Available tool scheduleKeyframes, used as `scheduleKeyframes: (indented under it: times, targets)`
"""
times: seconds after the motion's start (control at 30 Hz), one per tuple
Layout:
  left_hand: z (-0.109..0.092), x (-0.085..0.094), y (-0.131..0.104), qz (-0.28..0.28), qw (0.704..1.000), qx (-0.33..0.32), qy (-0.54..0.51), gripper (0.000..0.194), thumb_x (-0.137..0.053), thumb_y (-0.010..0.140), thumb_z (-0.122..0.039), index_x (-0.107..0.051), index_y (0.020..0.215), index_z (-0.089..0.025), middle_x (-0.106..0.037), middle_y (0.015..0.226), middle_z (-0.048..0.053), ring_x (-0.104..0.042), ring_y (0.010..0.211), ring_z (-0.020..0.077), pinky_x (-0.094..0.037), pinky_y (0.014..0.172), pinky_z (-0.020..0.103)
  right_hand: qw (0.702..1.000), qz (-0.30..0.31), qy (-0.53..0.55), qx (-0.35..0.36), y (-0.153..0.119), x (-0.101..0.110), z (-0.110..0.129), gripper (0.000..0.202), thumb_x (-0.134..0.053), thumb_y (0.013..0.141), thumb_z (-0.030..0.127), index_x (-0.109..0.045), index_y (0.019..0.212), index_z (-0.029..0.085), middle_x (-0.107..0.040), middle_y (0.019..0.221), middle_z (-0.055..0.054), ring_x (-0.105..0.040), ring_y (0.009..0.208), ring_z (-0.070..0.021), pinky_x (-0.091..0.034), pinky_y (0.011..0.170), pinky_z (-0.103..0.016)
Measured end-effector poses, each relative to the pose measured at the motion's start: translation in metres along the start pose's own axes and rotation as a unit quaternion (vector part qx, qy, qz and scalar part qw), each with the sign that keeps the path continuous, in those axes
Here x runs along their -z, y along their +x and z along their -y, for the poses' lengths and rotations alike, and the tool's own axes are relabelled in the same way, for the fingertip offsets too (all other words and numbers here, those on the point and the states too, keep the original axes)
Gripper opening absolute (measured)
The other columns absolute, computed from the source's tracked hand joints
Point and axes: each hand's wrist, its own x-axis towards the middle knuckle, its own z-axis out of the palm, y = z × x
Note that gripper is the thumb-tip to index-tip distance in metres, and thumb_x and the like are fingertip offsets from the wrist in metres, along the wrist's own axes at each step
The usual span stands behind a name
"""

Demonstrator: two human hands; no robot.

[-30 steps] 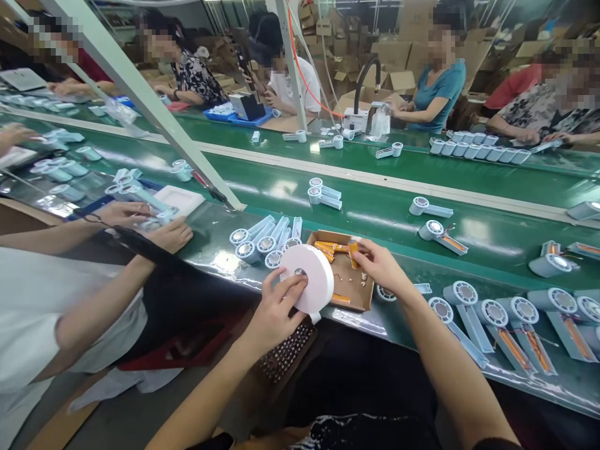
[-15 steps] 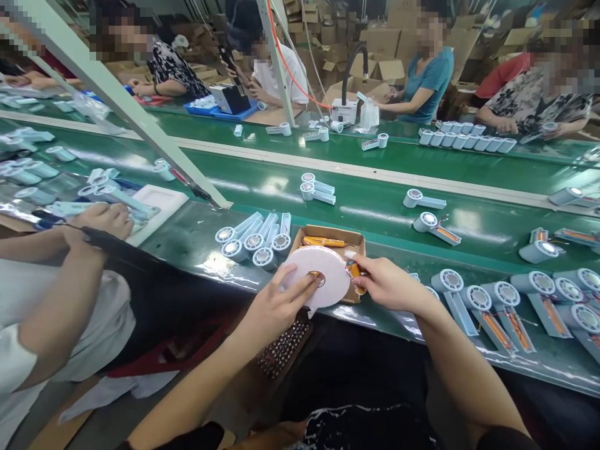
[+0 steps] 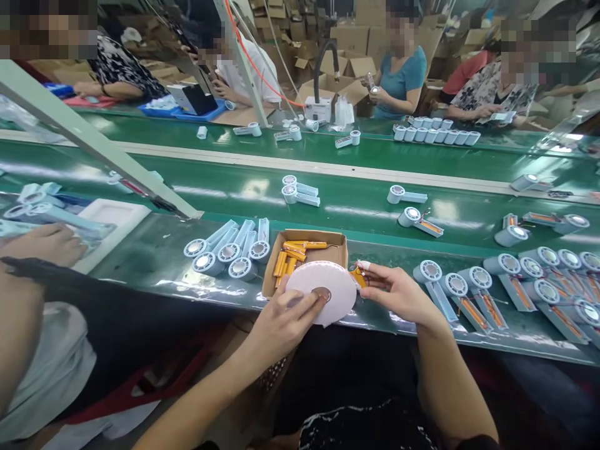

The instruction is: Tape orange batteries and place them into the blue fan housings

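My left hand [image 3: 287,315] is closed on a flat white roll [image 3: 341,292], apparently of tape, with its fingers over the brown core. In my right hand [image 3: 402,292] is an orange battery [image 3: 359,277] with thin wires, pinched between thumb and fingers at the roll's right edge. A white wrap covers one fingertip of that hand. Behind the roll stands a shallow cardboard box [image 3: 341,241] with several orange batteries [image 3: 295,251] inside. The roll hides the box's front right part.
Several pale blue handheld fan bodies [image 3: 229,252] lie left of the box. More fan bodies with orange batteries in their handles [image 3: 478,312] lie at right. Beyond runs a green conveyor belt [image 3: 225,187] with scattered fan parts. A co-worker's arm [image 3: 47,247] is at left.
The whole view has shifted, with the scene sliding left. My right hand and the battery have moved outward from the box to the roll's right edge, and more batteries in the box now show.
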Motion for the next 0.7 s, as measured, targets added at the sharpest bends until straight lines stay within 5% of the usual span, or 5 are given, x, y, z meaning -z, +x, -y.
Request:
scheduleKeyframes:
  times: [0.13, 0.27, 0.43, 0.53, 0.7]
  targets:
    - [0.014, 0.013, 0.012, 0.045, 0.996, -0.071, 0.026, 0.044, -0.069, 0.093, -0.012, -0.068, 0.137, -0.017, -0.073, 0.127, 0.005, -0.054, 0.106, 0.0213, -0.033, 0.130, 0.053, 0.990, 0.043, -0.133, -0.016, 0.005, 0.012, 0.011, 0.011, -0.072, 0.088, 0.028, -0.075, 0.079, 0.020, -0.072, 0.068, 0.002, -0.062, 0.064, -0.0148, -0.052, 0.066, -0.028]
    - [0.007, 0.006, 0.018, 0.026, 0.999, -0.040, 0.016, 0.049, -0.069, 0.093, -0.015, -0.065, 0.141, -0.020, -0.073, 0.126, 0.005, -0.054, 0.105, 0.0218, -0.030, 0.131, 0.054, 0.993, -0.075, 0.090, -0.031, 0.007, -0.001, -0.013, 0.022, -0.085, 0.074, 0.033, -0.076, 0.088, 0.019, -0.079, 0.086, -0.003, -0.072, 0.079, -0.0207, -0.058, 0.076, -0.033]
    - [-0.032, -0.025, 0.019, -0.094, 0.989, 0.114, -0.024, 0.045, -0.077, 0.091, -0.032, -0.070, 0.134, -0.022, -0.073, 0.102, 0.008, -0.050, 0.100, 0.0262, -0.032, 0.124, 0.061, 0.842, -0.368, 0.395, 0.020, -0.012, -0.073, -0.044, 0.046, -0.093, 0.071, 0.039, -0.067, 0.105, 0.023, -0.080, 0.114, -0.009, -0.076, 0.105, -0.0251, -0.062, 0.094, -0.041]
    - [-0.063, -0.035, 0.020, -0.161, 0.962, 0.218, -0.030, 0.051, -0.082, 0.087, -0.043, -0.071, 0.132, -0.022, -0.070, 0.091, 0.009, -0.049, 0.099, 0.0287, -0.034, 0.118, 0.065, 0.804, -0.414, 0.422, 0.055, -0.015, -0.097, -0.037, 0.046, -0.093, 0.075, 0.033, -0.061, 0.108, 0.026, -0.079, 0.118, -0.009, -0.076, 0.108, -0.0236, -0.061, 0.098, -0.045]
    - [-0.081, -0.037, 0.010, -0.080, 0.977, 0.149, -0.130, 0.053, -0.078, 0.086, -0.056, -0.072, 0.130, -0.027, -0.072, 0.097, 0.007, -0.053, 0.099, 0.0279, -0.032, 0.120, 0.062, 0.849, -0.381, 0.355, 0.088, 0.001, 0.014, -0.005, 0.050, -0.096, 0.068, 0.038, -0.065, 0.104, 0.025, -0.079, 0.112, -0.009, -0.077, 0.104, -0.0279, -0.061, 0.099, -0.052]
